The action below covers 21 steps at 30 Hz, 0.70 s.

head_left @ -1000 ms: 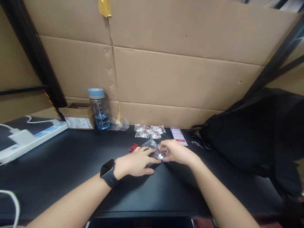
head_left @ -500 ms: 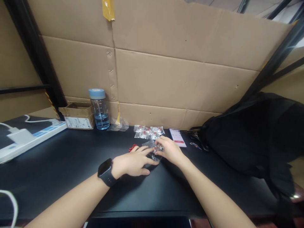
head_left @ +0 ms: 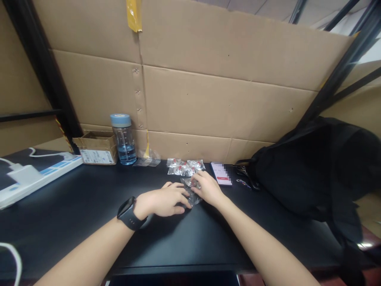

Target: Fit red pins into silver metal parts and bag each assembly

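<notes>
My right hand [head_left: 208, 188] is bent over a small clear plastic bag [head_left: 195, 199], its fingers closed on the upper part. Something round and shiny with a bit of red shows by those fingertips, partly hidden. My left hand [head_left: 168, 201], with a black watch on the wrist, lies to the left of the bag. Its fingers are spread and the tips rest at the bag's left edge. Just behind my hands lie several small clear packets [head_left: 179, 171], with silvery round pieces and red parts inside.
A phone [head_left: 222, 174] lies right of the packets, near a keychain [head_left: 243, 182] and a black backpack [head_left: 309, 171]. At the back left stand a water bottle [head_left: 125, 145] and an open cardboard box [head_left: 98, 153]. A white power strip [head_left: 50, 174] lies farther left. Cardboard [head_left: 190, 107] walls the back.
My left hand has drawn back slightly to the left, off the middle of the bag. A red cord seen by its fingers before is now hidden. My right hand stays at the bag.
</notes>
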Tool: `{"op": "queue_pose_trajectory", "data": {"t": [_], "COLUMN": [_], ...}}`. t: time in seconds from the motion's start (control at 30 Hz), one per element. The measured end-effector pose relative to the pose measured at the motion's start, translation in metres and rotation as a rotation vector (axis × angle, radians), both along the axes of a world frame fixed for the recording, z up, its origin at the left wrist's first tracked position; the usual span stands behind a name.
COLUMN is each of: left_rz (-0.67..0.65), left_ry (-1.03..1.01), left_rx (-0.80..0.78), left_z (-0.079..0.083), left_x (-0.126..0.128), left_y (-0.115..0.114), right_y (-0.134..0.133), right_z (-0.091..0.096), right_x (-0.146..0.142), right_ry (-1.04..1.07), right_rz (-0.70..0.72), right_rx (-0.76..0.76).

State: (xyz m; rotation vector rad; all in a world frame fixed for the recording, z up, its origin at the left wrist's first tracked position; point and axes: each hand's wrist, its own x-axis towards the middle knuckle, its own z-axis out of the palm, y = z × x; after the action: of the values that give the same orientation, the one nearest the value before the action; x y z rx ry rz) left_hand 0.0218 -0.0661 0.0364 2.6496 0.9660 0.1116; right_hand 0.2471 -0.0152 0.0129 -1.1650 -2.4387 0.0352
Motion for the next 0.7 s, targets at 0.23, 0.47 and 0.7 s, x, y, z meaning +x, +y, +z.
{"op": "queue_pose_trajectory", "data": {"t": [0.23,0.47,0.7], "left_rz": [0.181,0.209,0.175], "left_ry": [-0.184,-0.193,-0.173], "left_rx": [0.261,0.324,0.213], "left_z": [-0.005,-0.023,0.001], "left_x": [-0.003,0.009,-0.011], "left_y": [0.016,0.023,0.022], "right_y": [0.012,0.011,0.009], "right_z": [0.016,0.009,0.015], "right_x": [0.026,0.026,0.030], "right_ry": [0.273,0.106,0.130], "right_rz": [0.279,0.294,0.341], "right_rx": [-0.198,-0.228,-0.276]}}
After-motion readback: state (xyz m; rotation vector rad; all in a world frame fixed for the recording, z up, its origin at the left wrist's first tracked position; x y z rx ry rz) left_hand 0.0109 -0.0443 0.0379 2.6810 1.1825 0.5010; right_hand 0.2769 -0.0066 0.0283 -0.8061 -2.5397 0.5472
